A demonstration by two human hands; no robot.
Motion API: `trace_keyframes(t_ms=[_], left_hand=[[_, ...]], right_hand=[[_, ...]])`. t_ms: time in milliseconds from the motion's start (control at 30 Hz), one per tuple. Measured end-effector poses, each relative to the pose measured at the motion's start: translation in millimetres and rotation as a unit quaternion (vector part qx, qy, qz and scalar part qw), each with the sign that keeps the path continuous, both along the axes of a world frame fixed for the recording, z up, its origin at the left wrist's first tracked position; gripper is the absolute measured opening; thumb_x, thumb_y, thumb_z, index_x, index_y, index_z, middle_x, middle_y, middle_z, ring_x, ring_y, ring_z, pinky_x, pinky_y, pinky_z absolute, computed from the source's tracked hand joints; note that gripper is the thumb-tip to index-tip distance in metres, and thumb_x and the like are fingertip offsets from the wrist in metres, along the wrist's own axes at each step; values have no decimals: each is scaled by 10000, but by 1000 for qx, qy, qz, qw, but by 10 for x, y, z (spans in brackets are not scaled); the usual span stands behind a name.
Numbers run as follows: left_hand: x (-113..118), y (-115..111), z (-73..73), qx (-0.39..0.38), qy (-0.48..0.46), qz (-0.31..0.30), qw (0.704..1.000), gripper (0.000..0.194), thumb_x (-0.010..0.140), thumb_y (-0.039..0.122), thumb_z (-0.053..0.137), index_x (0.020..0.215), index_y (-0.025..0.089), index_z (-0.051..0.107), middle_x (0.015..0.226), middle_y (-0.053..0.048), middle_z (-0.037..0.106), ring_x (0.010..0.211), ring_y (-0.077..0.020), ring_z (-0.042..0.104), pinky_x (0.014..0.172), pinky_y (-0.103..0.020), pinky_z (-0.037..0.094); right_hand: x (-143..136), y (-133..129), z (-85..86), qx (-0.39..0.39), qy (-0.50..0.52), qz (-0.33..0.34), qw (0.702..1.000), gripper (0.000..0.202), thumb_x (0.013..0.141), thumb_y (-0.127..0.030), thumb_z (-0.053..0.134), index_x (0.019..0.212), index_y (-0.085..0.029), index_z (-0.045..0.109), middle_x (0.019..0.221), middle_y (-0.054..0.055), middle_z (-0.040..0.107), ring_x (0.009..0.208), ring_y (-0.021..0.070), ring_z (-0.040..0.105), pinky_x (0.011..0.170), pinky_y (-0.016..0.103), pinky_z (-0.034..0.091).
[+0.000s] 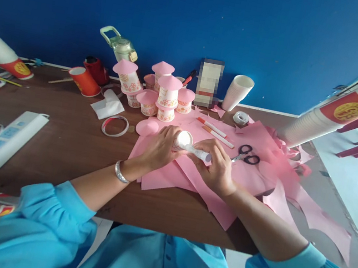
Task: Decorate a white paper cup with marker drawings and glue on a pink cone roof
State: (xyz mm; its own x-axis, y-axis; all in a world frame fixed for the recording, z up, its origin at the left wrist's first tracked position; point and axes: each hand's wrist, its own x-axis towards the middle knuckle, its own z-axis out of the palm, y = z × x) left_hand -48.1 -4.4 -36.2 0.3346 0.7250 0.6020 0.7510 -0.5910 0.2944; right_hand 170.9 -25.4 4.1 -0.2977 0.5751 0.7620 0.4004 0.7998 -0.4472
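My left hand point(162, 146) is closed around a small paper cup point(184, 137), its round white end facing up. In my right hand point(216, 166) is a slim whitish glue tube point(201, 154), tilted with its narrow end at the cup's white end. Both hands are over pink paper sheets point(171, 176). Just beyond my left hand lies a pink paper cone point(147, 127). Behind it stand several patterned cup towers with pink cone roofs point(170, 83). Black-handled scissors point(247, 155) rest to the right of my right hand, and two markers point(216, 131) lie behind it.
Paper cup stacks stand at the back point(238, 92) and right point(334, 117). Tape rolls point(115, 126), a crumpled tissue point(108, 104), an orange cup point(84, 81) and a green bottle point(122, 48) are at left. A power strip point(14, 142) with cables lies nearer. Pink scraps point(320, 214) cover the right.
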Motion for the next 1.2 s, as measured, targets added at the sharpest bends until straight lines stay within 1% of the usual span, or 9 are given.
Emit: trace_keyframes(t_ms=[100,200,267,400,500,800,900,1000,1200], left_hand=[[-10,14,-19,-4,-11,3,1000,502,867,200,774,1263,229,467,1145,-91,695,1057,-273,715,830,-388,605],[-15,20,-22,-6,-21,9,1000,500,873,177,752,1279,227,464,1152,-99,700,1069,-279,720,827,-386,608],[-11,19,-12,-3,-23,7,1000,460,889,195,741,1257,228,467,1132,-92,698,1044,-272,722,808,-378,605],[-1,8,25,-2,-29,5,1000,369,925,295,748,1171,232,480,1057,-60,683,952,-240,709,775,-357,591],[-4,4,40,-11,-18,-1,1000,389,940,385,755,1178,231,488,1056,-60,682,943,-240,705,768,-356,585],[-15,37,-24,-10,-33,4,999,454,846,202,768,1189,228,472,1066,-58,685,959,-243,714,771,-347,586],[-7,20,-12,3,-11,-2,1000,500,821,171,779,1210,227,469,1068,-59,681,951,-246,712,752,-345,581],[1,-4,4,14,6,-12,1000,552,810,170,792,1250,230,465,1073,-55,676,960,-252,707,753,-350,581],[-20,-35,-11,-1,32,-11,999,541,860,253,779,1297,232,460,1112,-69,661,999,-272,688,762,-373,577]], right_hand=[[-35,-24,-46,1,-26,-1,1000,132,1024,-348,741,1107,-274,669,979,60,763,879,217,757,684,323,615],[-72,-56,-79,1,-36,30,999,105,1034,-320,724,1104,-266,668,970,52,759,860,201,753,648,302,594],[-71,-52,-71,7,-31,39,999,111,1031,-308,727,1113,-266,666,972,50,760,859,200,753,661,304,600],[-13,16,-20,22,-4,-2,1000,136,1024,-329,735,1124,-282,656,987,57,761,890,221,751,733,347,630],[12,53,-7,10,-2,-11,1000,125,1025,-332,733,1097,-277,648,967,56,752,883,216,737,708,335,612],[-46,-29,-51,3,-13,30,999,148,1017,-298,753,1120,-262,653,969,38,742,854,188,741,669,289,600],[-39,-28,-31,24,-5,31,999,165,1021,-297,748,1149,-266,649,1003,49,744,896,201,754,722,315,632],[-34,-19,-17,32,1,32,999,161,1025,-286,738,1160,-267,651,1013,57,744,915,210,761,746,335,647],[-48,-30,-33,37,-8,28,999,161,1023,-277,740,1152,-259,646,986,52,737,880,202,754,692,310,628]])
